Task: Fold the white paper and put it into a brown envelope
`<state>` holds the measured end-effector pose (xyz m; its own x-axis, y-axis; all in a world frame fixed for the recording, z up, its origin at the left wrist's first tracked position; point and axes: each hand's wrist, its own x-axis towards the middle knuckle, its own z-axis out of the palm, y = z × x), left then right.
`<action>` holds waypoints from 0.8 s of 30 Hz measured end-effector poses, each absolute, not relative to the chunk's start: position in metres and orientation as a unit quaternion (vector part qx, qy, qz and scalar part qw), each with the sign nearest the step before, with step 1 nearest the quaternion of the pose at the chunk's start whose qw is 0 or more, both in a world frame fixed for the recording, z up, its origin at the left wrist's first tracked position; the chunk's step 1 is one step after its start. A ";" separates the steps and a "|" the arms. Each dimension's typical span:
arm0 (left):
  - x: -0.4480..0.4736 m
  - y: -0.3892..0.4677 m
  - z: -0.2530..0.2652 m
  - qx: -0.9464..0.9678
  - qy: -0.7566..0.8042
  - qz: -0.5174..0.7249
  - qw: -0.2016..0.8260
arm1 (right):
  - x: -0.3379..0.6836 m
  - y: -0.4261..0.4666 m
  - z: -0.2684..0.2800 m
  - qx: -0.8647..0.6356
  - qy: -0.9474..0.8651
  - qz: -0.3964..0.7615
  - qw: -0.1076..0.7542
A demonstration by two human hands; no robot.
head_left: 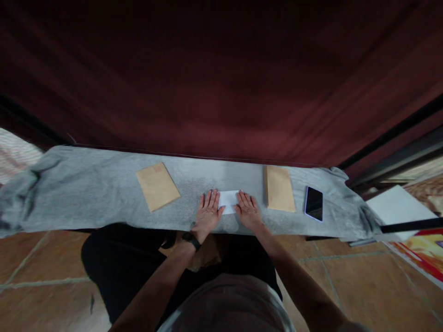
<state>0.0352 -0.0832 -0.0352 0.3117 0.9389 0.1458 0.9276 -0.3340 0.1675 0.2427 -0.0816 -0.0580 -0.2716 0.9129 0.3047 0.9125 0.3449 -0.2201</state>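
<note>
A small white sheet of paper (228,201) lies on the grey cloth in front of me, its visible part roughly rectangular. My left hand (208,210) rests flat over its left end, fingers stretched forward and thumb reaching onto the paper. On the right end lies my right hand (248,210), palm down with its fingers out. The hands cover both ends of the paper. To the left is a brown envelope (158,186), set at a slant. Beside my right hand sits a thicker brown envelope or stack of envelopes (279,189).
A grey cloth (97,189) covers the long narrow table. A phone (314,203) with a dark screen lies right of the envelopes. Dark red fabric (214,101) rises along the far edge. A white panel (398,207) and a black bar (411,225) are at far right.
</note>
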 end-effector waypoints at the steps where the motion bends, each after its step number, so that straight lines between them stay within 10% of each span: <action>1: 0.037 -0.086 -0.035 0.826 0.553 0.108 0.029 | 0.243 -0.082 -0.058 -0.575 -0.797 0.001 0.187; 24: 0.020 -0.110 -0.029 0.888 0.446 0.095 0.050 | 0.269 -0.093 -0.056 -0.607 -0.761 0.016 0.230</action>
